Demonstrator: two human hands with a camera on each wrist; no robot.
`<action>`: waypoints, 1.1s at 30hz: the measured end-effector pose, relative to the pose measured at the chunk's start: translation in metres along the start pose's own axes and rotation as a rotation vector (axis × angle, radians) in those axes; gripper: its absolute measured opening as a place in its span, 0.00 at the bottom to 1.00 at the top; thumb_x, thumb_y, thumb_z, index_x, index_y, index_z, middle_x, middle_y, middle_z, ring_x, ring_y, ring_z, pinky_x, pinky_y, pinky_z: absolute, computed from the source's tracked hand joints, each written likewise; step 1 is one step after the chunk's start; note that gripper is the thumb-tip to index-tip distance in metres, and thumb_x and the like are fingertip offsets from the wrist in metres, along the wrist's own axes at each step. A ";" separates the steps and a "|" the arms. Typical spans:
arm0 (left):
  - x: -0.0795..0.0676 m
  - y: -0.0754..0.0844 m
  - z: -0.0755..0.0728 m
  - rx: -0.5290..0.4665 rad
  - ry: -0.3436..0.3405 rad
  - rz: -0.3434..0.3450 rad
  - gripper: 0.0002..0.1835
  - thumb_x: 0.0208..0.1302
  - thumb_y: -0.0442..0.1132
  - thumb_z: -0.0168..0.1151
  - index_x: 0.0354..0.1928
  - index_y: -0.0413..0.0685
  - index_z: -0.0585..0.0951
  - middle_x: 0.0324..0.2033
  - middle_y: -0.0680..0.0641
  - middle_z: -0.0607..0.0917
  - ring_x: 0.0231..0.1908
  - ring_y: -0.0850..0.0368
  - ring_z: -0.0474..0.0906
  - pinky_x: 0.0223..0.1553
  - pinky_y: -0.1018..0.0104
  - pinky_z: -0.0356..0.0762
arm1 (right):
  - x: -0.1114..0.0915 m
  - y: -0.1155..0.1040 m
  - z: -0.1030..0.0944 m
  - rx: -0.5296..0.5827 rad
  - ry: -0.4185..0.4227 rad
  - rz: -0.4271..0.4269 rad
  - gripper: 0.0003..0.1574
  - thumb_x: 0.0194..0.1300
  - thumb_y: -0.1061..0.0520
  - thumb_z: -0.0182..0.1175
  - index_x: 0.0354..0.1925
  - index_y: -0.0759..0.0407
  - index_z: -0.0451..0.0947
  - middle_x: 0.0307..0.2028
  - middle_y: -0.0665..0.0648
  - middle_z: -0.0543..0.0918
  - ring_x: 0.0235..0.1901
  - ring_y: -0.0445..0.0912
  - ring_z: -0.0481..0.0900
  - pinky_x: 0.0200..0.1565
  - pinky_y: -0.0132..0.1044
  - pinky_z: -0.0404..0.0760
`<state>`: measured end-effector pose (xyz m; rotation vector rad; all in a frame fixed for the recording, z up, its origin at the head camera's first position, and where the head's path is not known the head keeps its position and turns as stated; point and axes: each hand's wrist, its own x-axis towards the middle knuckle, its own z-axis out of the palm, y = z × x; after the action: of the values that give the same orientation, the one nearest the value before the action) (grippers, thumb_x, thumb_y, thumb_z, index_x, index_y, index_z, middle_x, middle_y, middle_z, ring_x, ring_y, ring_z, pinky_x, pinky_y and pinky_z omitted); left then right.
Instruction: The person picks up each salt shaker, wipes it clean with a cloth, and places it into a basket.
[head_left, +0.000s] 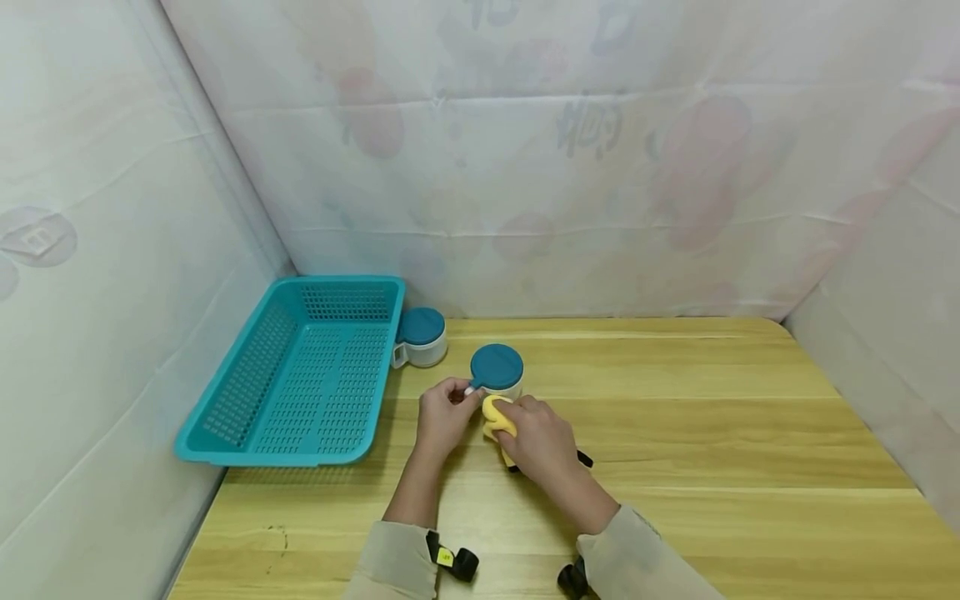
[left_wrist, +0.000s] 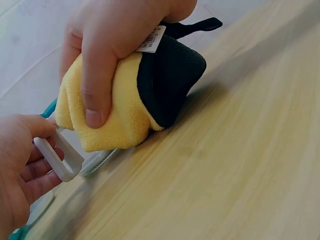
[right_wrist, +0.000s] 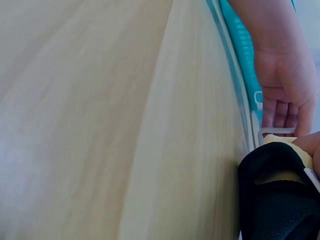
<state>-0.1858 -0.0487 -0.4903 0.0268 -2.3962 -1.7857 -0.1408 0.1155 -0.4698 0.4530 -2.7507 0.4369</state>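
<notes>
Fingers curled on both of my hands, cup wiped.
My left hand (head_left: 444, 414) pinches the cup (head_left: 498, 372) handle (left_wrist: 60, 156); my right hand (head_left: 542, 440) grips the yellow cloth (left_wrist: 112, 107) against it.

White plastic mug w/ a round teal lid (head_left: 497, 367) is standing upright on the light wooden surface (head_left: 712, 433), approx. centre, just right of the teal basket area. Its white loop handle (left_wrist: 59, 159) is pointing left, being pinched by the left hand (head_left: 444, 414). Yellow-and-black fleece cloth (left_wrist: 135, 95), bunched up, w/ a white tag, is pressing against the mug's near side, gripped by the right hand (head_left: 542, 439).
</notes>
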 end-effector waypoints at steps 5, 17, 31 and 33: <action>0.000 -0.001 0.000 -0.008 -0.011 -0.003 0.10 0.58 0.43 0.72 0.37 0.44 0.87 0.30 0.49 0.86 0.33 0.59 0.80 0.34 0.70 0.81 | 0.001 0.000 -0.001 0.022 -0.012 0.018 0.26 0.54 0.46 0.74 0.53 0.44 0.84 0.38 0.54 0.84 0.32 0.47 0.81 0.21 0.37 0.75; 0.003 -0.005 0.001 -0.009 -0.011 0.038 0.08 0.59 0.40 0.72 0.37 0.44 0.87 0.30 0.48 0.86 0.32 0.59 0.79 0.32 0.71 0.80 | 0.002 0.016 -0.004 0.198 -0.049 0.203 0.26 0.56 0.45 0.73 0.54 0.44 0.83 0.44 0.53 0.86 0.40 0.48 0.84 0.33 0.44 0.82; 0.003 -0.007 -0.001 -0.008 -0.020 0.027 0.09 0.59 0.42 0.72 0.36 0.44 0.87 0.29 0.49 0.85 0.32 0.58 0.78 0.32 0.70 0.80 | 0.000 0.023 -0.008 0.220 -0.055 0.217 0.27 0.56 0.45 0.73 0.54 0.46 0.82 0.41 0.53 0.85 0.34 0.45 0.81 0.30 0.38 0.78; 0.003 -0.007 -0.001 -0.011 -0.022 0.024 0.09 0.59 0.42 0.72 0.36 0.44 0.87 0.29 0.49 0.85 0.32 0.58 0.78 0.32 0.70 0.80 | 0.000 0.022 -0.009 0.225 -0.061 0.219 0.27 0.56 0.45 0.72 0.55 0.46 0.82 0.41 0.53 0.85 0.33 0.45 0.81 0.30 0.38 0.78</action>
<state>-0.1887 -0.0522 -0.4960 -0.0233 -2.3910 -1.7981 -0.1463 0.1384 -0.4675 0.2194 -2.8339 0.8045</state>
